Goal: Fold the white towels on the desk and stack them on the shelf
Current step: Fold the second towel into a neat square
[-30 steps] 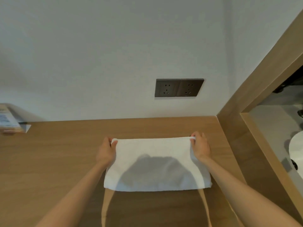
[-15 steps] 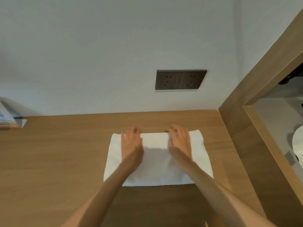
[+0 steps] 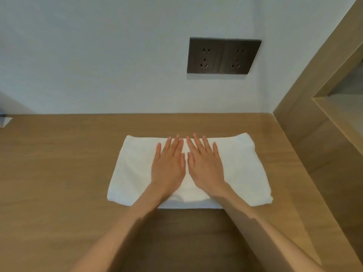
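A white towel (image 3: 243, 169) lies folded into a wide rectangle on the wooden desk (image 3: 59, 173), near the back right corner. My left hand (image 3: 169, 163) and my right hand (image 3: 204, 163) lie flat on the middle of the towel, side by side, fingers straight and pointing toward the wall. Both palms press on the cloth. No other towel is in view.
A dark double wall socket (image 3: 224, 55) sits on the white wall above the desk. A wooden frame (image 3: 314, 91) runs up the right side with a recessed ledge (image 3: 337, 107) behind it. A paper corner (image 3: 5, 120) shows at the far left edge.
A second ago my hands pinched the towel's far corners; they let go, came onto the cloth flat, and have since slid inward until they lie together at the middle.
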Demonstrator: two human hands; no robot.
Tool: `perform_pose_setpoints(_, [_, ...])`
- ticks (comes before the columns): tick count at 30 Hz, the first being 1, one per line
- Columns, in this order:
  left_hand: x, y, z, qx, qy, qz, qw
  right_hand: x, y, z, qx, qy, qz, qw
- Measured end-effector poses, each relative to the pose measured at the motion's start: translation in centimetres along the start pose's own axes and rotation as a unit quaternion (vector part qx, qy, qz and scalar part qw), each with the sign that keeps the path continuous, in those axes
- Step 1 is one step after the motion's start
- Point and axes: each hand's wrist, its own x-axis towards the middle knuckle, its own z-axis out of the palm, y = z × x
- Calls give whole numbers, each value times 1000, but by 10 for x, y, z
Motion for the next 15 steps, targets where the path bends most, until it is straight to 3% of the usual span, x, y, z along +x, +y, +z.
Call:
perform_pose_setpoints(4, [-3, -15, 2, 4, 19, 10, 1000, 5, 16, 3, 8, 1, -6, 1000])
perform_pose_setpoints(15, [-29, -71, -6, -5, 42, -43, 998, -22, 92, -9, -7, 3, 99, 995])
